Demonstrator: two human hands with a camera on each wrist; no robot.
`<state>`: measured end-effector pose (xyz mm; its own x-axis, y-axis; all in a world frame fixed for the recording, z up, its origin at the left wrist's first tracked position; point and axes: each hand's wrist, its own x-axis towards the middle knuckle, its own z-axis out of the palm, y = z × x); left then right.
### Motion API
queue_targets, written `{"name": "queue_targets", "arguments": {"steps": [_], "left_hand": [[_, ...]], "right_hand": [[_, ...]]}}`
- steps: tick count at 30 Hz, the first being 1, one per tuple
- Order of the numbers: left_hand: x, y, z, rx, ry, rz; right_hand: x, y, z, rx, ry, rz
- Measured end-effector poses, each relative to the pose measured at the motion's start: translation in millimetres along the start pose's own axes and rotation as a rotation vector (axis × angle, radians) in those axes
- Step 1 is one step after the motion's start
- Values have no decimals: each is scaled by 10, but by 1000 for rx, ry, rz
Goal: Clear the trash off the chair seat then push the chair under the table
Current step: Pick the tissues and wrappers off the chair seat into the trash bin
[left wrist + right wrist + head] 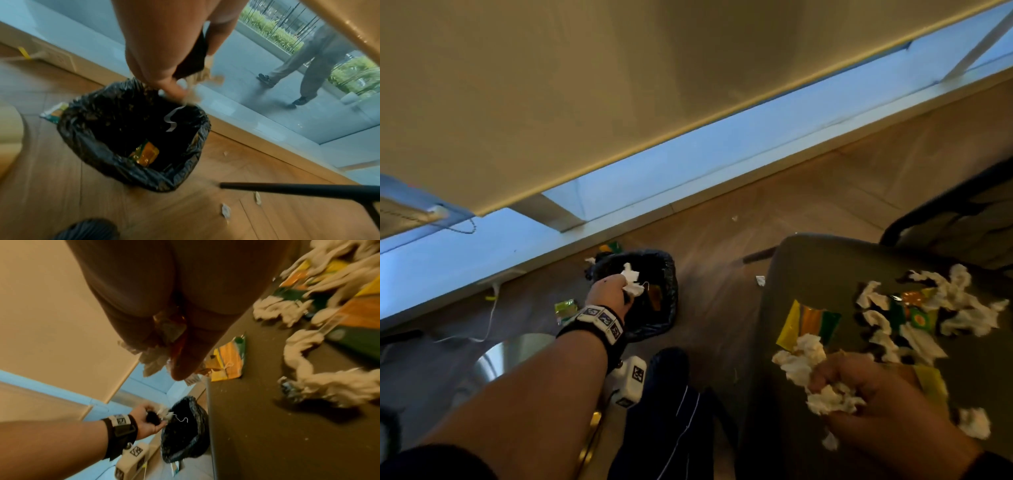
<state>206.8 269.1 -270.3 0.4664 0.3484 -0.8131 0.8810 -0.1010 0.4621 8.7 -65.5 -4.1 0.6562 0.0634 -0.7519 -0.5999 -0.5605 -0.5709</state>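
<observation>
The grey chair seat at the right carries several crumpled white tissues and coloured wrappers. My right hand rests at the seat's near edge, fingers curled round a wad of white tissue. My left hand hangs over the black-lined trash bin on the floor and grips a crumpled tissue with a dangling white thread. In the left wrist view the bin shows a yellow wrapper inside it. The pale table top fills the upper part.
Loose scraps lie on the wooden floor, with wrappers beside the bin. A black chair leg crosses the floor. A white cable trails near the wall. My dark-trousered leg and shoe stand between bin and chair. Beyond the glass a person walks.
</observation>
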Motion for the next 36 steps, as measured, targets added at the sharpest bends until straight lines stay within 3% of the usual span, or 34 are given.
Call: {"name": "queue_targets", "arguments": {"steps": [1, 4, 6, 8, 12, 16, 18, 21, 26, 32, 36], "left_hand": [[17, 41, -96, 33, -8, 52], [-405, 149, -218, 21, 75, 31], [-525, 72, -317, 194, 159, 48], [-795, -23, -408, 335, 128, -32], [-1329, -423, -434, 618, -170, -187], [-1870, -739, -293, 1011, -558, -136], [-1997, -823, -254, 1087, -633, -150], [-1935, -732, -269, 1049, -675, -237], [-1650, -489, -228, 1027, -618, -123], [-1590, -567, -233, 1012, -623, -83], [-1587, -561, -277, 918, -520, -19]], "right_hand": [[71, -51, 29, -28, -41, 2], [293, -246, 106, -74, -125, 38], [456, -399, 181, -89, -132, 44], [647, -579, 301, -105, -144, 26], [1167, -908, 599, -205, -233, 60], [1738, -1174, 833, -171, -157, 45], [1965, -1312, 992, -135, -175, 39], [2209, -1501, 1247, -65, -197, 42], [2412, -1563, 1507, -72, -171, -26], [2432, -1411, 1461, -152, -142, -22], [2255, -1209, 1227, 13, -62, 45]]}}
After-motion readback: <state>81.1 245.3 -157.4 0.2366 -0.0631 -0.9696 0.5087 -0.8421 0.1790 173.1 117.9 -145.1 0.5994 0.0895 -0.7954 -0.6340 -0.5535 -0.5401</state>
